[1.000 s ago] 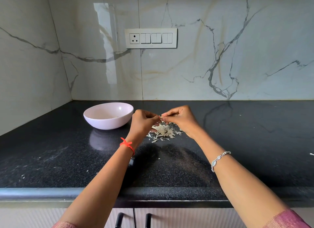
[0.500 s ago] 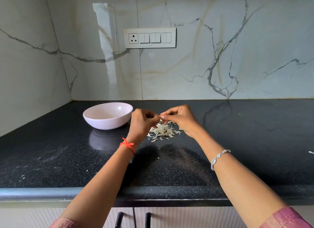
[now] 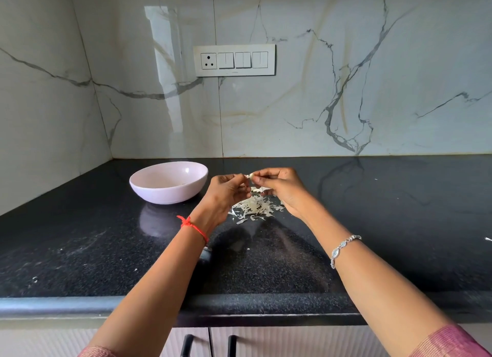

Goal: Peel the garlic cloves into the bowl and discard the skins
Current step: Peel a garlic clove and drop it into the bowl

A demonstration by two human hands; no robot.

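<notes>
Centre of frame, above the black countertop [image 3: 372,223]: left hand [image 3: 226,194] and right hand [image 3: 279,189] meet, fingers of both curled and pinching one small garlic clove [image 3: 250,176] between them. The clove is tiny, so peeled or not is hard to tell. Just below the hands, a pile of garlic skins [image 3: 255,207] lies on the counter. Pale pink bowl [image 3: 149,194] sits left of the hands, near but apart. Red thread [image 3: 193,226] on left wrist, silver bracelet [image 3: 343,247] on right. Switch panel [image 3: 234,60] on marble wall, upper centre.
</notes>
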